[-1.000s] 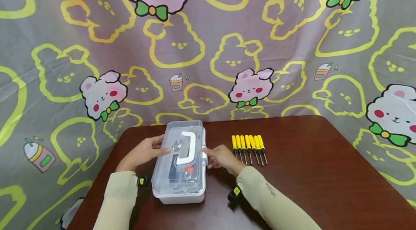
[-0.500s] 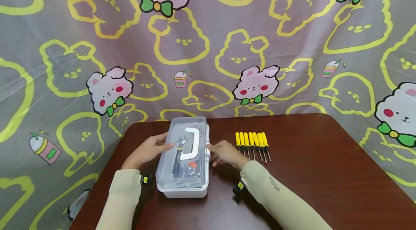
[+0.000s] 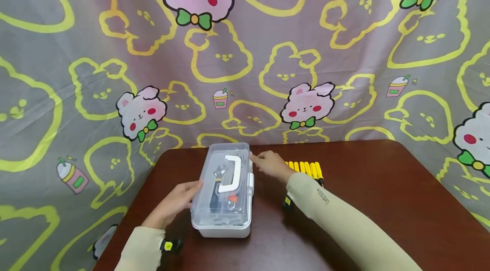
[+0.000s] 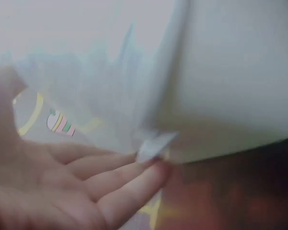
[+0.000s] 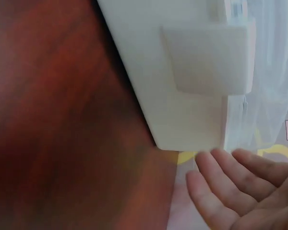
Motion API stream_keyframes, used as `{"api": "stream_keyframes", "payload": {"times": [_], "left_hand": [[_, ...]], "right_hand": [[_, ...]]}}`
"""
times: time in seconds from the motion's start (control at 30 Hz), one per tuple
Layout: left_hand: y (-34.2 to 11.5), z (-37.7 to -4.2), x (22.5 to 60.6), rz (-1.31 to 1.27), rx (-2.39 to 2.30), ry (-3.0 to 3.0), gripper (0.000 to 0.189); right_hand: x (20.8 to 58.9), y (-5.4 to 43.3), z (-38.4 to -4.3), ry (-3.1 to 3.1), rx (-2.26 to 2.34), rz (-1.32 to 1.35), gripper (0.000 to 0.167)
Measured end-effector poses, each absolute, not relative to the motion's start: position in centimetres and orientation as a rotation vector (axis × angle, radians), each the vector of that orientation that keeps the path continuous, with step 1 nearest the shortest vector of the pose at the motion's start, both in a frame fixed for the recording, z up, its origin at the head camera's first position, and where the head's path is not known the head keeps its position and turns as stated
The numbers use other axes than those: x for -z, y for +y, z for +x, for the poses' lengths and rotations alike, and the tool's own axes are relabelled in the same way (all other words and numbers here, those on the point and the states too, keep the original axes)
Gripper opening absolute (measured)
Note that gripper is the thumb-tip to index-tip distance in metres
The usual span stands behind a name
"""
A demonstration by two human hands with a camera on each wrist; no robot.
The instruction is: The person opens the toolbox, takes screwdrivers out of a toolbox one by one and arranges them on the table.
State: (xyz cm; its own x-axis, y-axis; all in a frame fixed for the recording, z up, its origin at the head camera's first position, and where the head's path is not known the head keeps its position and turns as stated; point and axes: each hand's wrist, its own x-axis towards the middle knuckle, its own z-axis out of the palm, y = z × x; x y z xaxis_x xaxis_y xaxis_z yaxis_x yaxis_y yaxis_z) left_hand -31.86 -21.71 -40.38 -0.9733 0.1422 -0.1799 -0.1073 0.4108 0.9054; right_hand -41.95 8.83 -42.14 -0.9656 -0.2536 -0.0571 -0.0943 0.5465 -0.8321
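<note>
A toolbox [image 3: 222,231] with a white base and clear lid stands on the table. Through the lid an adjustable wrench [image 3: 219,172] shows beside a dark-handled tool with an orange-red part. A white handle [image 3: 238,173] lies on top. My left hand [image 3: 174,203] touches the box's left side, its fingers extended; the left wrist view, blurred, shows the fingertips at the box's edge. At the far right corner is my right hand [image 3: 272,164], fingers fairly straight. The right wrist view shows its fingers [image 5: 245,187] just past the box's end, beyond the white latch [image 5: 211,60].
Several yellow-handled screwdrivers [image 3: 308,169] lie in a row right of the box, partly hidden behind the right hand and forearm. The brown table [image 3: 367,186] ends at a patterned cloth [image 3: 252,71] hanging behind it.
My right hand has moved off the latch along the right side to the box's far corner. My left hand has slid nearer along the left side, its thumb off the lid top.
</note>
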Motion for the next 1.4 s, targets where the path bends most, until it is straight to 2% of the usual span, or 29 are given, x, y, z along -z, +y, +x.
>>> {"api": "stream_keyframes", "payload": {"times": [0.27,0.47,0.73,1.07,1.4], "left_hand": [[-20.3,-28.5,41.8,0.059,-1.852,2.274,0.062],[-20.6,-27.9,42.9,0.180,-1.871,2.194,0.060],[-22.0,-28.2,43.8,0.345,-1.873,2.113,0.075],[-24.1,-30.1,43.9,0.440,-1.830,2.088,0.079],[-27.3,-33.4,44.2,0.509,-1.792,1.987,0.077]], "right_hand": [[41.5,8.0,-45.0,2.678,1.388,-0.378,0.065],[41.6,6.5,-46.3,2.580,1.490,-0.386,0.064],[42.4,6.0,-46.6,2.490,1.543,-0.333,0.065],[41.8,7.1,-46.3,2.497,1.546,-0.352,0.053],[42.0,9.3,-45.0,2.413,1.591,-0.299,0.070]]}}
